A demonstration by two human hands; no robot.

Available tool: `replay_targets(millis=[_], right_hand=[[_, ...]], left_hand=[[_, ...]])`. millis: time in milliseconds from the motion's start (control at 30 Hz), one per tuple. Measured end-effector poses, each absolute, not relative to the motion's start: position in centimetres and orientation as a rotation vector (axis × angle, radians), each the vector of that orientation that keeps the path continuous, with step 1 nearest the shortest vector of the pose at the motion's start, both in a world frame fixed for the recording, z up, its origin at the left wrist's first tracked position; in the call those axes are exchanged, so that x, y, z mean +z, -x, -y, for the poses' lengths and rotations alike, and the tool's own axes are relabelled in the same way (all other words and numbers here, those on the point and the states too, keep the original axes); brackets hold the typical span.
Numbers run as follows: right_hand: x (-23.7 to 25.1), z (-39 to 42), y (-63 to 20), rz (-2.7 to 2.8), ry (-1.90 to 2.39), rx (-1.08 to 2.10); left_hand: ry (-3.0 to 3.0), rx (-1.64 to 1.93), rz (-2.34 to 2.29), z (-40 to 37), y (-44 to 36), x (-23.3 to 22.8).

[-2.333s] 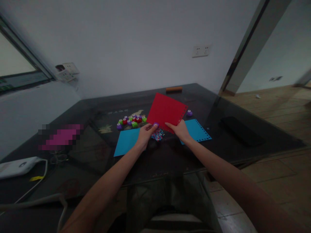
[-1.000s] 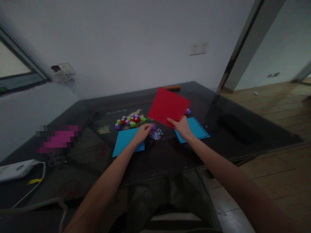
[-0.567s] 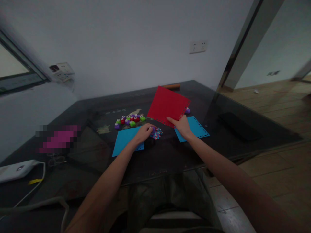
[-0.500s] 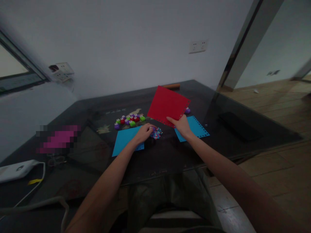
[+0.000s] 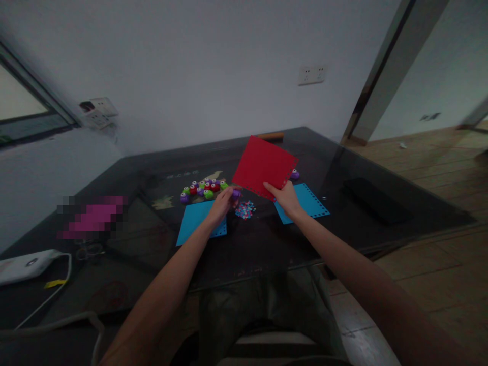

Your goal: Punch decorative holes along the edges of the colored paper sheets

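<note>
My right hand (image 5: 286, 199) is closed on the lower edge of a red paper sheet (image 5: 263, 165), thumb on top, and holds it tilted above the table. Small punched holes line its near and right edges. Between the fingers of my left hand (image 5: 222, 204) is a small purple craft punch (image 5: 237, 193), partly hidden, near the sheet's left corner. Just below it lies a pile of coloured paper bits (image 5: 245, 210). A blue sheet (image 5: 190, 223) is under my left wrist. Another blue sheet (image 5: 307, 203), with holes along its edges, lies under my right hand.
Several red, green and purple punches (image 5: 208, 187) stand in a cluster beyond my left hand. One purple punch (image 5: 295, 174) sits behind the red sheet. A black flat object (image 5: 375, 201) lies at the right, an orange roll (image 5: 270, 136) by the wall, a white device (image 5: 28, 267) at far left.
My left hand has lifted slightly and turned, bringing the purple punch up off the pile of paper bits, which now shows more fully. The red sheet stays nearly in place.
</note>
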State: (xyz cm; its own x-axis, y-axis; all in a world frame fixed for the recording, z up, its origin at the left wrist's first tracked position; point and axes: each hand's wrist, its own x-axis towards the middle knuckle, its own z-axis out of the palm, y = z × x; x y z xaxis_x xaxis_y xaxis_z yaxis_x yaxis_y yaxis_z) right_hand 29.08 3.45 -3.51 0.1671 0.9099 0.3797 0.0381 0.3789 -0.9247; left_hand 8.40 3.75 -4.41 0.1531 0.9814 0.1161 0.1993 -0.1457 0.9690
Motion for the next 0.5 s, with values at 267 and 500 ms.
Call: replay_targets(millis=[267, 500], right_hand=[[-2.8, -3.8, -30.4, 1.155, 0.975, 0.792], [-2.0, -4.2, -31.6, 1.061, 0.938, 0.845]], left_hand=[[-1.334, 1.111, -0.995, -3.0, -8.6, -4.5], [-1.441, 1.101, -1.057, -2.3, -8.9, -3.6]])
